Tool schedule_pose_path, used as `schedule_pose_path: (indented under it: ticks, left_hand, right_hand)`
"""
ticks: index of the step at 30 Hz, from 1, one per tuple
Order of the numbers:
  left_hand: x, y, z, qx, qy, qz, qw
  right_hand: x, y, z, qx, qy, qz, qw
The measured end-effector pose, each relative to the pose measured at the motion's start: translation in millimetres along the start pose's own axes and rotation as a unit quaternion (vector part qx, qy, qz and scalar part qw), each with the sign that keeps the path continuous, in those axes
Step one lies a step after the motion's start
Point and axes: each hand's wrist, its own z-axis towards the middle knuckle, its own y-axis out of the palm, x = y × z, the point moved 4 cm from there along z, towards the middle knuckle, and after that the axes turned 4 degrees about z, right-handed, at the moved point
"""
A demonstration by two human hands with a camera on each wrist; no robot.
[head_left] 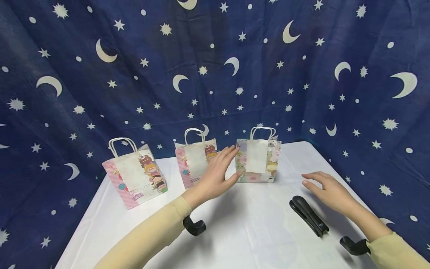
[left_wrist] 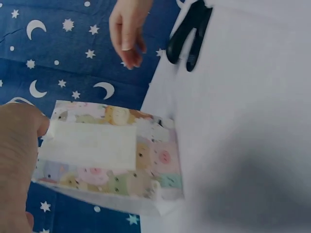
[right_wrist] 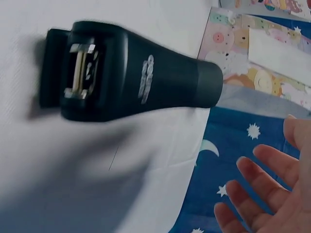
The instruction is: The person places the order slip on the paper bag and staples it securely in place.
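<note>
A small paper gift bag with animal print, a white front label and white handles stands upright at the middle right. My left hand is at its left edge, fingers extended and thumb pointing toward the bag's lower front; in the left wrist view that hand overlaps the bag's edge. Over the right side of the table, my right hand holds nothing, its fingers loosely spread in the right wrist view. Just in front of it lies a black stapler, its metal end facing the right wrist camera.
Two pink paper bags with cartoon figures stand to the left: one at far left, turned at an angle, another partly behind my left hand. A white cloth covers the table. Behind it hangs a dark blue curtain with moons and stars.
</note>
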Motion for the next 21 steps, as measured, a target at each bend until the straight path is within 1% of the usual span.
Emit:
schedule_pose_path:
  ticks: [5,12,17,21]
  left_hand:
    - [-8.7,-1.6,-28.4,-0.013,-0.006,0.033,0.9993]
    - [-20.3,-4.8,-66.0,-0.016,-0.011,0.065,0.9977]
    - [-29.1,-6.1,-92.3,-0.031,-0.038,0.080,0.9956]
    - [-38.2,-8.8,-112.4,-0.032,-0.059,0.094,0.9934]
  right_hand:
    - [-4.0,2.5,2.1,0.004,-0.002,-0.015,0.9999]
    - [-7.5,9.0,1.7,0.005,-0.009,-0.025,0.9996]
    - [-9.8,12.2,-2.3,0.003,-0.016,-0.030,0.9994]
    - [-9.1,15.6,-4.6,0.011,-0.025,-0.035,0.9990]
